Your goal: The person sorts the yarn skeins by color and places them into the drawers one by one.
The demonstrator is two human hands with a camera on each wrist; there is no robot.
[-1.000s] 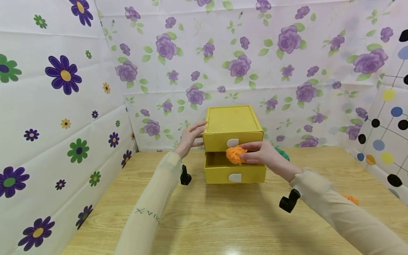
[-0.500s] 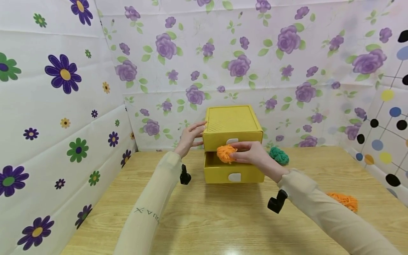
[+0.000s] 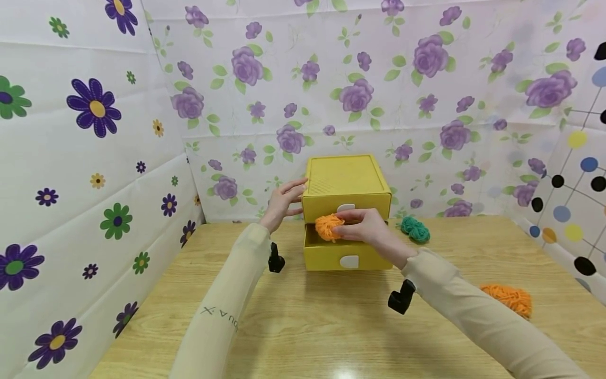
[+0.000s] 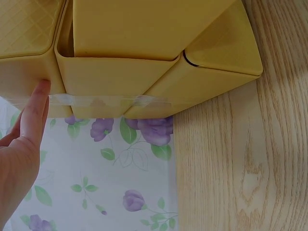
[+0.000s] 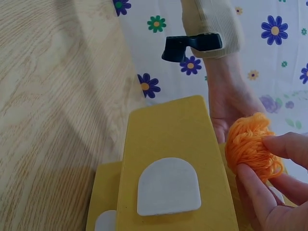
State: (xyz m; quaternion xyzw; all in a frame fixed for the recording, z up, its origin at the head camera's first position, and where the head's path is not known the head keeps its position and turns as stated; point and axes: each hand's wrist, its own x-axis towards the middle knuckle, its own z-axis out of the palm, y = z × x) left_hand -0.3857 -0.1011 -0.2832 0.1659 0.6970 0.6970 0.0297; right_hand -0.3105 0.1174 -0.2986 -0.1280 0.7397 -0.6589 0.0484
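A yellow two-level drawer box point(image 3: 345, 175) stands against the back cloth, its lower drawer point(image 3: 324, 259) pulled out and its upper one in. Over the opening of that lower drawer, my right hand point(image 3: 368, 229) pinches a small ball of orange yarn point(image 5: 252, 147) between thumb and fingers. Extended fingers of my left hand point(image 3: 282, 204) rest on the box's left side; in the left wrist view a fingertip point(image 4: 42, 87) touches the yellow wall. The inside of the drawer is mostly hidden by the right hand and yarn.
A green yarn skein point(image 3: 415, 229) lies right of the box. Another orange yarn skein point(image 3: 508, 300) lies on the wooden table point(image 3: 284, 326) beside the right forearm. Flowered cloth walls point(image 3: 227, 131) stand behind and to the left, a dotted one point(image 3: 573, 210) to the right.
My right hand has carried the orange yarn ball leftward along the lower drawer's opening. The green skein and the other orange skein have come into fuller view. My left hand stays on the box.
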